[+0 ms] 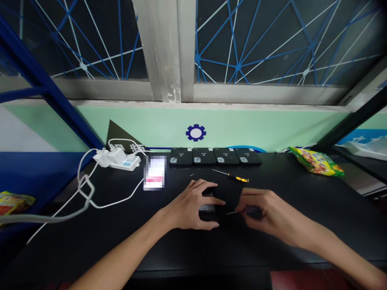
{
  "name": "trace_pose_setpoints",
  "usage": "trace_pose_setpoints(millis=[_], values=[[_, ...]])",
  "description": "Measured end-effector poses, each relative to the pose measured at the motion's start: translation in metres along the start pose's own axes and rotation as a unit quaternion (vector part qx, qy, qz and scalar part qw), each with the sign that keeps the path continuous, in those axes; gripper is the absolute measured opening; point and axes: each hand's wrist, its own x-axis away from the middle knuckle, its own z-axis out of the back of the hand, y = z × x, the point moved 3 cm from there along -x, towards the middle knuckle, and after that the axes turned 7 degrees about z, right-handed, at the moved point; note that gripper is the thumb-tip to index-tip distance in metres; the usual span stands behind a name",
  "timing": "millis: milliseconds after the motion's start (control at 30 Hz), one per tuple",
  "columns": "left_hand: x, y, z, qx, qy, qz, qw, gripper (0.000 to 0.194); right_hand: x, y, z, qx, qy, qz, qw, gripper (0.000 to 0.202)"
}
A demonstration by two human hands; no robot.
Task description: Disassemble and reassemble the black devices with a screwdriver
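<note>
My left hand (196, 205) spans a flat black device (207, 208) on the dark table, with thumb and fingers at its opposite sides. A pale label shows on the device between the fingers; its outline blends into the tabletop. To the right, my right hand (263, 211) is closed around a thin tool with a slim metal shaft (231, 212), which points left toward the device. The fingers cover most of its handle, so its exact kind is unclear. A yellow-and-black screwdriver (238, 178) lies beyond my hands. Several tiny screws (192, 175) lie behind my left hand.
Several flat black boxes (203, 156) line the table's back edge. A phone with a lit, blurred screen (155, 173) lies left of them, near a white power strip (125, 162) with looping cables. A yellow-green snack bag (317, 161) sits at the back right.
</note>
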Motion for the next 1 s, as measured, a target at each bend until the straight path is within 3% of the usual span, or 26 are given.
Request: trace_pose_setpoints(millis=[433, 667, 867, 1000], values=[[0.0, -0.001, -0.002, -0.017, 0.003, -0.001, 1.0, 0.058, -0.023, -0.026, 0.004, 0.174, -0.036, 0.097, 0.979, 0.027], [0.001, 0.004, -0.003, -0.013, 0.029, 0.004, 0.999, 0.064, -0.01, -0.006, -0.002, 0.132, -0.039, 0.039, 0.99, 0.011], [-0.001, 0.009, -0.012, -0.023, 0.045, 0.028, 0.998, 0.061, 0.015, 0.012, -0.03, 0.061, -0.051, -0.002, 0.997, 0.024], [-0.002, 0.011, -0.015, -0.024, 0.052, 0.033, 0.998, 0.055, 0.023, 0.015, -0.048, -0.008, -0.027, -0.013, 1.0, 0.031]])
